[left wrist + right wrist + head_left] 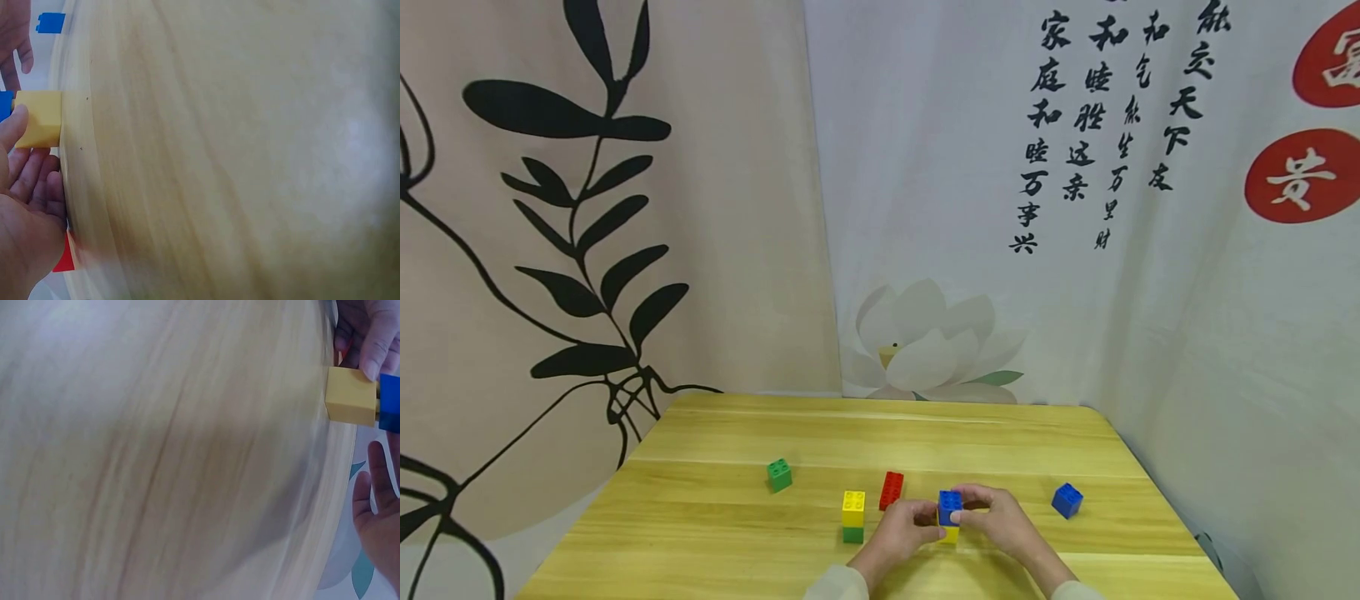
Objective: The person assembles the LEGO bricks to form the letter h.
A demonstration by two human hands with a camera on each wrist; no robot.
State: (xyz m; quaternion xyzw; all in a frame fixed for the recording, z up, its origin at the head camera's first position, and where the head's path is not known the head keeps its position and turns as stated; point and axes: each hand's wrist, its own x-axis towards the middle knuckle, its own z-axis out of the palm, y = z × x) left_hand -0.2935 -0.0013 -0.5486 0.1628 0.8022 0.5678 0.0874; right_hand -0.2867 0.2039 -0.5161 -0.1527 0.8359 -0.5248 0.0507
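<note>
A blue toy building block point(950, 500) sits over a yellow block point(950, 537) at the front middle of the table. My left hand point(898, 531) pinches the yellow block from the left, the thumb on its near face in the left wrist view. From the right, my right hand point(1002, 520) grips the blue block between thumb and fingers. A narrow gap with studs shows between blue block point(390, 403) and yellow block point(350, 397) in the right wrist view. Just beyond my left hand lies a red block point(891, 490), partly hidden by it.
Left of my hands stands a yellow block point(853, 507) on a green block point(853, 535). A loose green block point(779, 475) is farther back on the left. Another blue block point(1067, 500) lies to the right on the wooden table point(737, 550). Printed curtains hang behind.
</note>
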